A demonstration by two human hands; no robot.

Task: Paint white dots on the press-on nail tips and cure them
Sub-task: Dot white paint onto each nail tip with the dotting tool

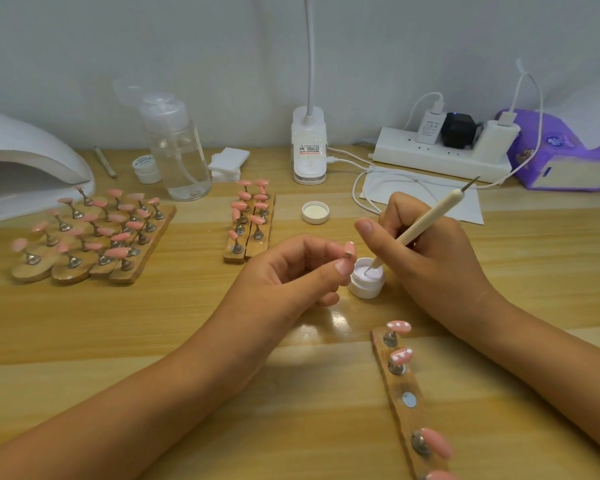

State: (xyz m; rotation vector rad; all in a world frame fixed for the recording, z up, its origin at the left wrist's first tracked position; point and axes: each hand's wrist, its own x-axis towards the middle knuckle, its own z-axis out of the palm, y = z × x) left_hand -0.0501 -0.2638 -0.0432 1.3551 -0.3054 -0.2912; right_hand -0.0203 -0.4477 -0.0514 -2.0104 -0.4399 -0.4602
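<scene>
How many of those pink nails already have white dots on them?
2, both on the near wooden strip: its farthest tip and the second tip beside that. The held tip pinched in the left hand is too small to judge.

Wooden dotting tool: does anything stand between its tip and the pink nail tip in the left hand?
Only the rim of the small white gel pot, where the wooden dotting tool dips; the pink nail tip is right beside it.

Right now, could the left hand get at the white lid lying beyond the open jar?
Probably yes: only bare table lies between the left hand and the white lid. But its fingers pinch a pink nail tip, so the grip is not free.
</scene>
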